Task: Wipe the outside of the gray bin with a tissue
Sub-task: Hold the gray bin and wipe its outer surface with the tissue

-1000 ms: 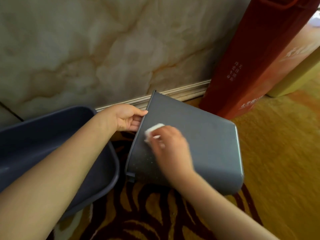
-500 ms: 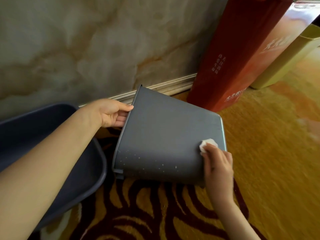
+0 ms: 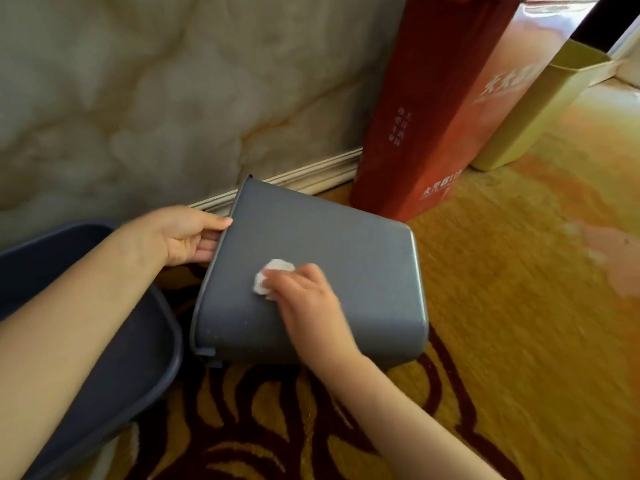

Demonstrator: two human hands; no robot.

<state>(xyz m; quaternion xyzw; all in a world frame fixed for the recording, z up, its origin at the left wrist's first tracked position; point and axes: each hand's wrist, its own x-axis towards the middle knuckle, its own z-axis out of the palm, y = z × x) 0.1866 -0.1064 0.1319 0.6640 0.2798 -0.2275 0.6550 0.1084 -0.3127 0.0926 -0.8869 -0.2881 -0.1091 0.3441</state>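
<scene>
Smooth plastic gray bin (image 3: 332,244) with rounded corners lay on its side on the patterned carpet (image 3: 502,306). My left hand (image 3: 187,233) gripped its rim, fingers curled inside and hidden. My right hand (image 3: 308,299) pinched a crumpled white tissue (image 3: 268,277) against the upturned wall. Dark tub (image 3: 138,358) at left, cut off.
</scene>
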